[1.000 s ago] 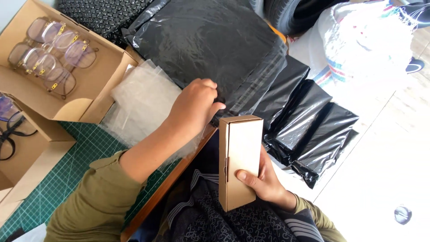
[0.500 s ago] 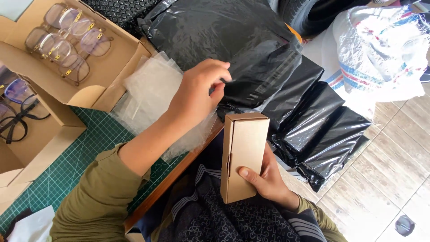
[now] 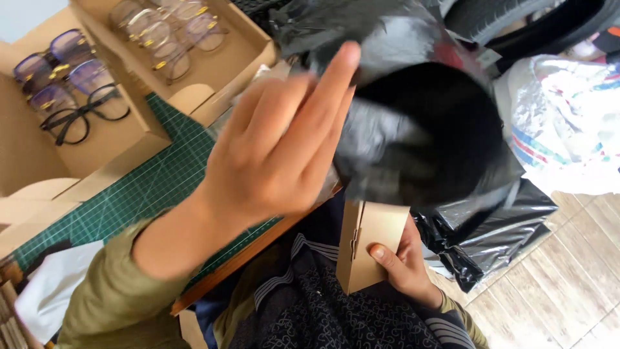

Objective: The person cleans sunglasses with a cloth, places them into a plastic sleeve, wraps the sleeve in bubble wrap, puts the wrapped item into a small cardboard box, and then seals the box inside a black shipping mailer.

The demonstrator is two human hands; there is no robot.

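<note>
Your left hand (image 3: 278, 148) is raised in front of the camera, fingers stretched out and close together, and it holds up a black plastic mailer bag (image 3: 420, 129); how your fingers pinch the bag is hidden behind the hand, so you cannot tell the exact grip, only that the bag hangs from it, blurred and bulging, above your lap. Your right hand (image 3: 403, 262) is closed around a small brown cardboard box (image 3: 368, 249), thumb across its front face, holding it upright just above your patterned dark clothing; the box is shut, with its tab tucked in along the left edge, and its top edge sits just under the lifted bag. More black bags (image 3: 491, 239) lie in a pile to your right, partly over the tiled floor (image 3: 568, 284). On the green cutting mat (image 3: 155, 187) to your left stand two open cardboard trays. The far tray (image 3: 239, 71) holds several pairs of glasses with clear lenses and gold-toned frames (image 3: 171, 32), lying in a row. The near tray (image 3: 39, 148) holds glasses too: pairs with purple-tinted lenses (image 3: 51, 64) toward the back and one black-framed pair (image 3: 81, 116) in front of them. A white plastic sack with coloured stripes (image 3: 562, 123) sits at the far right, beside the black bags.
</note>
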